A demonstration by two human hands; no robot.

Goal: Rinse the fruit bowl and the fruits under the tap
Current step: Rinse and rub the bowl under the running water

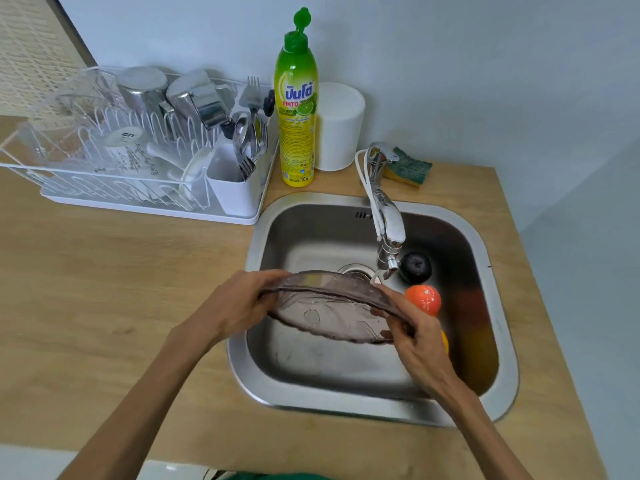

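Nearest, 2 bare forearms reach in over the wooden counter toward the sink. Both hands hold the bowl, a clear, purplish-tinted dish tilted on edge above the basin. The left hand grips its left rim, fingers curled over the top edge and thumb toward the near side. The right hand grips the right rim, its fingers wrapped round the edge and partly seen through the glass.

Just beyond the right fingers, an orange-red fruit lies on the sink floor; a sliver of yellow-orange fruit peeks out behind the right hand. Farther back, a dark fruit sits beside the spout. The tap arches over the basin, and a thin stream of water falls from its nozzle onto the bowl's far right rim, close to the right fingertips. The drain shows just past the bowl's upper edge.

Beyond the left fingers stands a white rack with metal cups, glasses and cutlery. Behind the sink are a green-and-yellow soap bottle with its cap flipped open, a white canister, and a sponge by the tap base.
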